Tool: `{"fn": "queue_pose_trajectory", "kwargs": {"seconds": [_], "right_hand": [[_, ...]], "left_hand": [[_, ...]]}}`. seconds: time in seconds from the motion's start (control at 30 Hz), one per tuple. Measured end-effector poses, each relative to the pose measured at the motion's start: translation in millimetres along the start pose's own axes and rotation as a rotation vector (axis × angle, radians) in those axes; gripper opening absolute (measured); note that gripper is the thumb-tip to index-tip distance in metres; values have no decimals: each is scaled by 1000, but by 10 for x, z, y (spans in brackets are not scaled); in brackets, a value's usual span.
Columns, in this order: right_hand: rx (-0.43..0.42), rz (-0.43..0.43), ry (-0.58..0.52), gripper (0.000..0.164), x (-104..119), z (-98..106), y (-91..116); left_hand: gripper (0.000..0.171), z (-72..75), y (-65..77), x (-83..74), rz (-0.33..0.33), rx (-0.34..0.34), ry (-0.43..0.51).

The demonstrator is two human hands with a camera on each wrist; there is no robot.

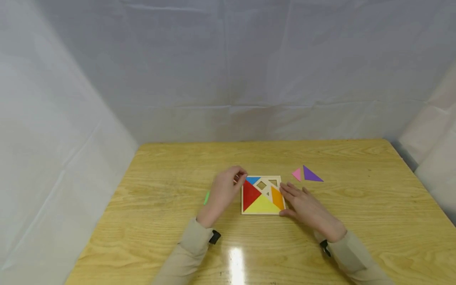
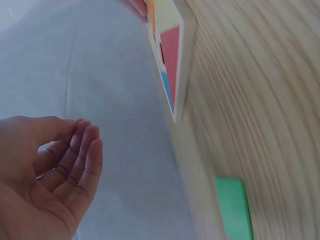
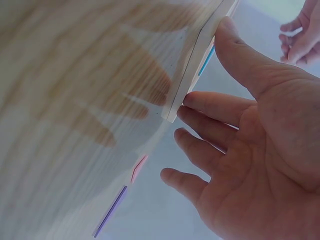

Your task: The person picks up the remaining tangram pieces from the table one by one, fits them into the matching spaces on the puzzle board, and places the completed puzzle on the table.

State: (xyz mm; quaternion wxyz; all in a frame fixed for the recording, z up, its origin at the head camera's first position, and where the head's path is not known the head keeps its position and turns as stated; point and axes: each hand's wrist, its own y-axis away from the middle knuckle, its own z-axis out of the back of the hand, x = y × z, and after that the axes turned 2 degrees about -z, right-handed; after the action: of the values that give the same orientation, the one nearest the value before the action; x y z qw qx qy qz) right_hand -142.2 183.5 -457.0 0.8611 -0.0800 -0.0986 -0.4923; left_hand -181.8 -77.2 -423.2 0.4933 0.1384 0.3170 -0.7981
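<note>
A wooden tangram board [image 1: 261,214] lies on the table, holding a red triangle [image 1: 251,195], a yellow triangle [image 1: 263,206], an orange parallelogram [image 1: 277,198] and a blue piece [image 1: 253,180]. Bare wood with small cut-outs shows at its upper right. My left hand [image 1: 225,190] hovers by the board's upper left corner, fingers loosely bent and thumb tip meeting the fingertips; no piece shows between them in the left wrist view. My right hand [image 1: 308,208] rests its nearly straight fingers and thumb against the board's right edge.
Beyond the right hand lie a pink triangle [image 1: 297,174] and a purple triangle [image 1: 312,174]. A green piece [image 2: 234,207] lies left of the board, partly hidden by my left hand in the head view. Pale cloth [image 1: 228,71] hangs behind the wooden table [image 1: 160,178].
</note>
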Motion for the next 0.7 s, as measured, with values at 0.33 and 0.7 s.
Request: {"fn": "queue_pose_trajectory", "kwargs": {"seconds": [0.33, 0.7], "right_hand": [[-29, 21, -12, 71, -3, 7, 29], [-41, 37, 12, 70, 1, 12, 33]], "left_hand": [[9, 320, 219, 396, 76, -7, -77], [17, 485, 446, 651, 111, 196, -144]]}}
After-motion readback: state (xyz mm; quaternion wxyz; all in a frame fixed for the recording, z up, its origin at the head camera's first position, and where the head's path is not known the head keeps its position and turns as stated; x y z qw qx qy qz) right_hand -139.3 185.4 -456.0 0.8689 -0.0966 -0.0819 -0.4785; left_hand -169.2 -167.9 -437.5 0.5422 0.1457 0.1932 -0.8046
